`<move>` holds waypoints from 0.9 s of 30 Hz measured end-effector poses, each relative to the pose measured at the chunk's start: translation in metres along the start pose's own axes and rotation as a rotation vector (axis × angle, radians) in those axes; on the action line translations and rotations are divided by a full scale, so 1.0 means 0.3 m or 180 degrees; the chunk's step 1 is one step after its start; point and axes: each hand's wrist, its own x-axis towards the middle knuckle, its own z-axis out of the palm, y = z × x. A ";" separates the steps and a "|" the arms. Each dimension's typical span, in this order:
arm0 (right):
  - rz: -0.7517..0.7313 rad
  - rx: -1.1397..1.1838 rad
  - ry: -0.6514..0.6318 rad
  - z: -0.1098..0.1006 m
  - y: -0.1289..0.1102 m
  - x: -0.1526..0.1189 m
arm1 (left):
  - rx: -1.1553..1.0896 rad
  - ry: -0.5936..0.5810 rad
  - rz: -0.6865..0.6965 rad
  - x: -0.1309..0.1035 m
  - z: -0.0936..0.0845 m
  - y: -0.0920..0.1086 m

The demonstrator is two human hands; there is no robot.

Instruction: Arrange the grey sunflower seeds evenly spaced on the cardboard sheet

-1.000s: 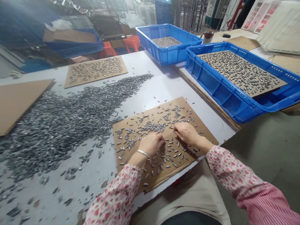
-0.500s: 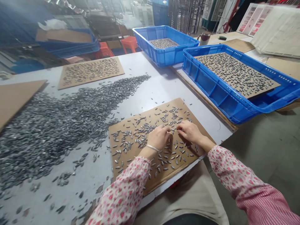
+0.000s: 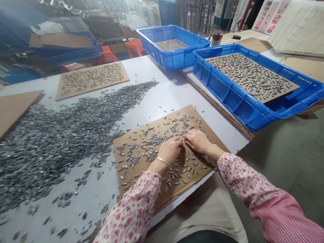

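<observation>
A brown cardboard sheet (image 3: 162, 199) lies near the table's front edge, scattered with small grey spindle-shaped pieces (image 3: 157, 139), some clustered and some apart. Over its middle, my left hand (image 3: 170, 150) is closed with fingertips bent down; whatever it may pinch is too small to make out. Just to the right, my right hand (image 3: 196, 140) is closed too, its fingertips down among the pieces and nearly meeting the left ones. What lies between those fingertips is hidden. A large heap of the same grey pieces (image 3: 63, 135) covers the table left of the sheet.
Two blue crates (image 3: 227, 94) at the back right hold cardboard with pieces on it. Another covered sheet (image 3: 124, 72) lies behind the heap, and bare cardboard (image 3: 17, 108) at the far left. A mug (image 3: 216, 38) stands behind the crates. The table (image 3: 172, 91) has a worn edge.
My right hand has moved slightly left, closer to my left hand, and its fingers have drawn in over the pieces. The whole view has shifted a little.
</observation>
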 end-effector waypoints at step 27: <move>0.0043 0.0065 -0.0010 0.018 0.079 -0.129 | 0.0061 0.0098 0.0030 0.106 0.029 0.102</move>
